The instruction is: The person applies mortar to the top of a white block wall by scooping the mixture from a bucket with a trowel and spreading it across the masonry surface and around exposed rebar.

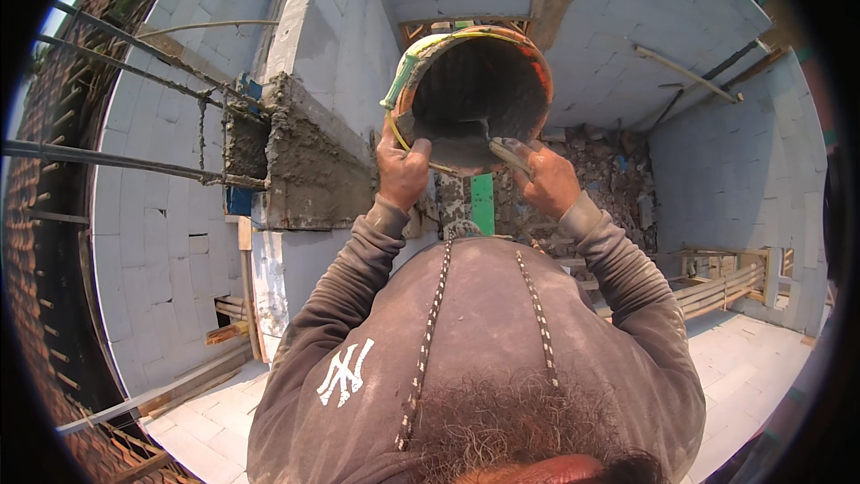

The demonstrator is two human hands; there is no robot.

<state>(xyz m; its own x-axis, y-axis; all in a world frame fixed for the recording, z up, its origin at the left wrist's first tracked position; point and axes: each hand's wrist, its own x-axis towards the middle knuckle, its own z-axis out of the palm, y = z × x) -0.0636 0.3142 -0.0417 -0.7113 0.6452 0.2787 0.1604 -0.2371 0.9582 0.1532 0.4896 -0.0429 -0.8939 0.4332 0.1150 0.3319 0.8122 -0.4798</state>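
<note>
In front of my chest a bucket is tilted so that its dark mouth faces me. Its rim is orange and smeared with grey mortar, and a yellow-green handle runs along its left side. My left hand is closed on the near left of the rim, thumb toward the inside. At the near right of the rim, my right hand is closed around a short tan tool handle. This looks like a trowel; its far end lies at the bucket's mouth and is hard to make out. Grey mortar shows inside.
To the left, fresh mortar or concrete tops a pale block wall, with steel bars jutting out. Rubble and a green strip lie below. Timber pieces stand at right; roof tiles are far left.
</note>
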